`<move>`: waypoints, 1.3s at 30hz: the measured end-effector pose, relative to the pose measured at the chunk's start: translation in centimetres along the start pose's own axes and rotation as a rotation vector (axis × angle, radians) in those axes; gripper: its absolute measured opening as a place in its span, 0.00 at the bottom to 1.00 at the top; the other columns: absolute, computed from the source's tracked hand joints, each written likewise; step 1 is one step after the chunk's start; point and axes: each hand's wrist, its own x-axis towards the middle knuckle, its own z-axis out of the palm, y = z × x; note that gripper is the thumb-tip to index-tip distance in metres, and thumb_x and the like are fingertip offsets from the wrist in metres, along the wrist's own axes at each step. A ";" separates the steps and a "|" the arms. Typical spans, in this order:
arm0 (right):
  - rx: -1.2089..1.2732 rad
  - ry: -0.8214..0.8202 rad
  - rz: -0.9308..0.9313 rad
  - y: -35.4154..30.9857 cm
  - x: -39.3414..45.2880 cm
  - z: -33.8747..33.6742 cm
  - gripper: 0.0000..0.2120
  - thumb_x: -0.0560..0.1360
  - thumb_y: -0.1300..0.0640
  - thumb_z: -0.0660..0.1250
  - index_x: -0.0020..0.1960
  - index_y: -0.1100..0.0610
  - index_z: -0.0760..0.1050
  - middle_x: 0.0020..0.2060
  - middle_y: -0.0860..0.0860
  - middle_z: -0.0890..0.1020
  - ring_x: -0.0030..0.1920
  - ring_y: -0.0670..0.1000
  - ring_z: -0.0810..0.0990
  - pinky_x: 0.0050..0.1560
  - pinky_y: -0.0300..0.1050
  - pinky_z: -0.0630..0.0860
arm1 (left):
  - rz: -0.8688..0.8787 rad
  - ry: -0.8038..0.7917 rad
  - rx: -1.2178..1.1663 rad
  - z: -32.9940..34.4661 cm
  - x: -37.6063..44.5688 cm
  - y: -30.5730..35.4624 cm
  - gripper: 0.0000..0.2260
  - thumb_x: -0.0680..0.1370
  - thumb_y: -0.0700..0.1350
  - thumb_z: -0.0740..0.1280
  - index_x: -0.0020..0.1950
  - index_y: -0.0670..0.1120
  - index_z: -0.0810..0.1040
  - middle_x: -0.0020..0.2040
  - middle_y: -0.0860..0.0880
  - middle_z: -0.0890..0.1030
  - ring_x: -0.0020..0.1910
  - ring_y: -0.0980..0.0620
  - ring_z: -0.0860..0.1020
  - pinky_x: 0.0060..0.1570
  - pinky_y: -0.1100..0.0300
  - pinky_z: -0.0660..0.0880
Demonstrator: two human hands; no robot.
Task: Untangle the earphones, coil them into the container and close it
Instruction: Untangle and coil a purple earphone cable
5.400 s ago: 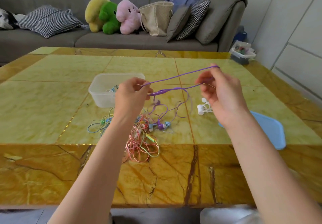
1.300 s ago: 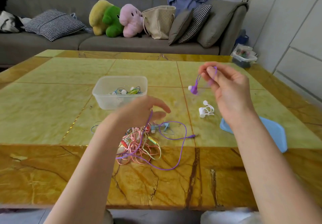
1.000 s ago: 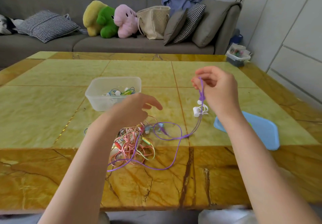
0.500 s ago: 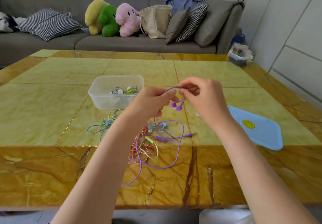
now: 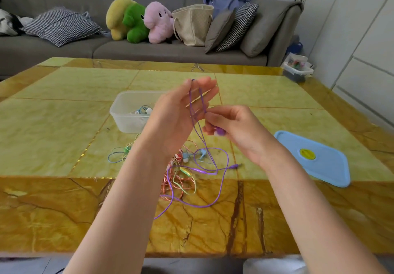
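Note:
My left hand (image 5: 181, 111) is raised above the table with fingers straight and spread, palm turned right; the purple earphone cable (image 5: 221, 180) is looped over its fingertips and hangs down to the table. My right hand (image 5: 234, 126) is beside it, pinching the cable and holding the purple earbuds under its curled fingers. A clear plastic container (image 5: 128, 111) with coiled earphones inside stands behind my left hand. Its blue lid (image 5: 315, 158) lies flat on the right. A tangle of pink, yellow and blue earphones (image 5: 181, 175) lies below my hands.
The marble table (image 5: 64, 124) stretches far left and back. Behind it is a grey sofa (image 5: 149, 47) with cushions, plush toys and a bag. A small box of items (image 5: 297, 69) sits on the floor at the right.
My left hand opened and rose, its fingers now straight with the purple cable looped over them. My right hand dropped slightly, keeping the earbuds and pulling the cable around the left fingers.

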 end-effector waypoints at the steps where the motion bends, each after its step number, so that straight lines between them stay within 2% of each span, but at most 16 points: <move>1: 0.018 -0.004 0.024 0.0 -0.1 -0.1 0.10 0.77 0.65 0.63 0.39 0.58 0.78 0.24 0.45 0.75 0.30 0.48 0.76 0.40 0.39 0.76 | 0.001 -0.013 -0.010 0.0 0.0 0.0 0.14 0.81 0.44 0.53 0.47 0.44 0.77 0.47 0.49 0.83 0.47 0.55 0.82 0.43 0.62 0.77; 3: 0.030 -0.041 0.054 -0.1 -0.2 -0.2 0.10 0.77 0.65 0.62 0.39 0.59 0.78 0.24 0.46 0.74 0.30 0.47 0.77 0.40 0.40 0.79 | 0.000 -0.008 -0.013 0.0 0.1 0.1 0.14 0.81 0.44 0.54 0.46 0.44 0.78 0.44 0.50 0.83 0.42 0.57 0.81 0.44 0.62 0.76; 6: -0.027 -0.099 0.084 -0.1 -0.5 -0.1 0.05 0.76 0.64 0.64 0.46 0.62 0.79 0.31 0.50 0.77 0.32 0.44 0.77 0.41 0.37 0.78 | 0.013 0.034 -0.044 0.0 0.1 0.0 0.13 0.81 0.43 0.55 0.45 0.42 0.78 0.38 0.50 0.83 0.32 0.59 0.77 0.46 0.62 0.78; 9: 0.000 -0.062 0.134 0.2 -0.7 -0.4 0.07 0.76 0.63 0.64 0.53 0.64 0.77 0.40 0.55 0.80 0.39 0.49 0.79 0.44 0.39 0.78 | 0.042 0.071 0.007 0.1 0.1 -0.2 0.13 0.81 0.44 0.56 0.45 0.43 0.78 0.35 0.52 0.81 0.29 0.59 0.74 0.39 0.65 0.77; 11: 0.030 -0.032 0.159 0.2 -0.7 -0.5 0.08 0.78 0.63 0.60 0.53 0.64 0.76 0.42 0.56 0.80 0.40 0.51 0.79 0.45 0.40 0.78 | 0.050 0.091 0.041 0.1 0.2 -0.2 0.13 0.81 0.44 0.56 0.45 0.44 0.78 0.34 0.53 0.80 0.29 0.59 0.74 0.38 0.66 0.76; 15: 0.046 0.096 0.129 0.2 -0.5 -0.5 0.09 0.80 0.64 0.57 0.48 0.61 0.76 0.39 0.54 0.81 0.38 0.49 0.80 0.43 0.38 0.78 | 0.059 0.115 0.084 -0.1 0.2 -0.2 0.13 0.81 0.45 0.56 0.45 0.45 0.79 0.35 0.53 0.80 0.32 0.59 0.76 0.39 0.65 0.76; 19: 0.047 0.102 -0.032 -0.6 -0.6 -0.4 0.05 0.75 0.62 0.66 0.43 0.58 0.80 0.35 0.53 0.82 0.38 0.48 0.80 0.45 0.40 0.79 | 0.069 0.104 0.140 -0.3 -0.1 -0.2 0.12 0.81 0.44 0.58 0.48 0.45 0.80 0.40 0.52 0.81 0.38 0.58 0.79 0.45 0.64 0.76; 23: -0.150 0.077 -0.167 -0.7 -0.5 0.9 0.04 0.71 0.63 0.71 0.41 0.54 0.80 0.35 0.50 0.82 0.37 0.46 0.79 0.44 0.38 0.77 | 0.073 0.100 0.169 0.1 -0.2 -0.4 0.11 0.80 0.42 0.58 0.47 0.44 0.80 0.42 0.51 0.82 0.41 0.57 0.80 0.45 0.64 0.77; 25: -0.213 0.140 -0.202 -0.4 -0.3 1.3 0.06 0.69 0.60 0.73 0.37 0.53 0.78 0.33 0.49 0.81 0.35 0.45 0.78 0.40 0.38 0.75 | 0.065 0.078 0.186 0.3 -0.2 -0.6 0.11 0.80 0.41 0.58 0.47 0.44 0.80 0.42 0.50 0.81 0.41 0.56 0.80 0.42 0.63 0.78; 28: -0.358 0.297 -0.232 0.3 0.0 1.2 0.13 0.67 0.54 0.75 0.32 0.53 0.72 0.27 0.50 0.75 0.29 0.44 0.69 0.33 0.37 0.68 | 0.045 0.054 0.240 0.6 -0.3 -0.8 0.10 0.80 0.41 0.59 0.48 0.44 0.80 0.43 0.50 0.81 0.39 0.56 0.80 0.38 0.66 0.77; 29: -0.402 0.334 -0.247 0.4 0.1 1.1 0.14 0.67 0.54 0.75 0.32 0.52 0.70 0.27 0.48 0.74 0.28 0.43 0.67 0.31 0.35 0.65 | 0.045 0.054 0.254 0.6 -0.3 -0.9 0.10 0.80 0.41 0.59 0.48 0.44 0.80 0.43 0.50 0.81 0.39 0.56 0.79 0.38 0.67 0.76; 31: -0.433 0.336 -0.270 0.3 0.4 1.4 0.09 0.69 0.56 0.74 0.37 0.52 0.73 0.30 0.46 0.76 0.29 0.42 0.70 0.32 0.32 0.66 | 0.057 0.065 0.272 0.5 -0.2 -0.9 0.10 0.80 0.41 0.59 0.47 0.45 0.80 0.43 0.51 0.82 0.41 0.56 0.79 0.41 0.67 0.75; 34: -0.394 0.280 -0.264 -0.1 0.5 1.6 0.06 0.73 0.61 0.69 0.40 0.52 0.77 0.30 0.43 0.79 0.30 0.40 0.76 0.34 0.29 0.70 | 0.085 0.083 0.290 0.1 -0.2 -0.6 0.10 0.80 0.42 0.60 0.47 0.47 0.81 0.43 0.52 0.82 0.42 0.56 0.79 0.45 0.66 0.75; 36: -0.359 0.255 -0.205 -0.3 0.4 1.1 0.06 0.74 0.60 0.68 0.39 0.53 0.77 0.29 0.44 0.79 0.29 0.43 0.78 0.35 0.34 0.74 | 0.098 0.114 0.267 -0.3 -0.2 -0.2 0.10 0.80 0.42 0.60 0.47 0.47 0.80 0.43 0.51 0.81 0.42 0.56 0.79 0.47 0.65 0.76; 37: -0.284 0.230 -0.158 -0.4 0.3 0.8 0.06 0.74 0.60 0.68 0.38 0.54 0.78 0.28 0.45 0.78 0.27 0.45 0.76 0.33 0.37 0.75 | 0.107 0.143 0.269 -0.5 -0.2 0.0 0.10 0.80 0.42 0.60 0.46 0.46 0.80 0.41 0.51 0.81 0.39 0.56 0.78 0.46 0.64 0.76; 39: -0.038 0.183 -0.083 -0.5 0.0 0.1 0.08 0.76 0.60 0.65 0.39 0.56 0.78 0.26 0.47 0.74 0.23 0.45 0.68 0.24 0.36 0.65 | 0.115 0.219 0.345 -0.9 -0.1 0.3 0.11 0.80 0.42 0.59 0.42 0.46 0.79 0.36 0.52 0.77 0.31 0.59 0.73 0.35 0.68 0.73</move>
